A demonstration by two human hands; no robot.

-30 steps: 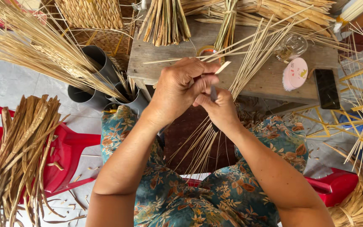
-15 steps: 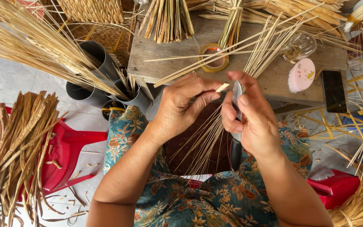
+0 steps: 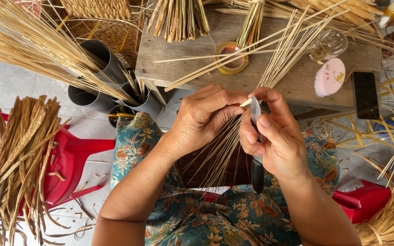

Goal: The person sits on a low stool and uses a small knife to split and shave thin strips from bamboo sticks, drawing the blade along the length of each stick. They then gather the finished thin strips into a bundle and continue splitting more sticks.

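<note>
Your fingertips meet at the centre of the view. Your left hand pinches the cut end of a thin pale strip between thumb and forefinger. Your right hand is clenched around a knife, blade pointing up and touching that strip end, dark handle sticking out below your palm.

Beneath both hands a fan of thin pale splints runs across your lap, over the blue floral cloth, and continues up onto the wooden bench just beyond your knuckles. These splints cross in front of much of the bench top.

On the bench, a yellowish roll of tape lies behind your left hand, partly crossed by splints. To its right stands a clear glass cup, then a round pink brush-like object with a small picture on it, then a flat black phone near the bench's right end. Bundles of greenish-brown reeds lie along the far edge.

At your left, grey pipe tubes hold sheaves of straw. Further left, broad dried leaf strips drape over a red plastic stool. At your right, a second red stool and more straw.
</note>
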